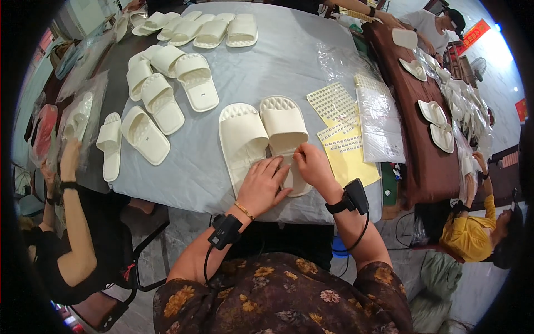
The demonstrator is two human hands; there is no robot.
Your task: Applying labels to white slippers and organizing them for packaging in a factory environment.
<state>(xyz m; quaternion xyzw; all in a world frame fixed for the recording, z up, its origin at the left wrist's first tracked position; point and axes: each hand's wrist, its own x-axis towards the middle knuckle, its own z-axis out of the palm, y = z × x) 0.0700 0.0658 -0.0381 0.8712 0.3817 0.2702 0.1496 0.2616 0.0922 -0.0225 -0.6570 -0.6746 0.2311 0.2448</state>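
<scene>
Two cream slippers lie side by side at the table's near edge, toes away from me: a left slipper (242,131) and a right slipper (283,122). My left hand (261,185) rests across their heel parts, fingers stretched out and touching the insoles. Thumb and fingers of my right hand (316,167) are pinched together at the right slipper's insole, below its strap. Whatever that pinch may hold is too small or hidden to make out. Right of the slippers lie yellow sheets of small stickers (342,125), partly beside my right hand.
Several loose slippers (161,103) lie to the left, with a row of slippers (211,32) at the far edge. A stack of clear plastic bags (381,125) sits right of the stickers. Co-workers sit left and right; a brown-covered table (414,122) holds more slippers.
</scene>
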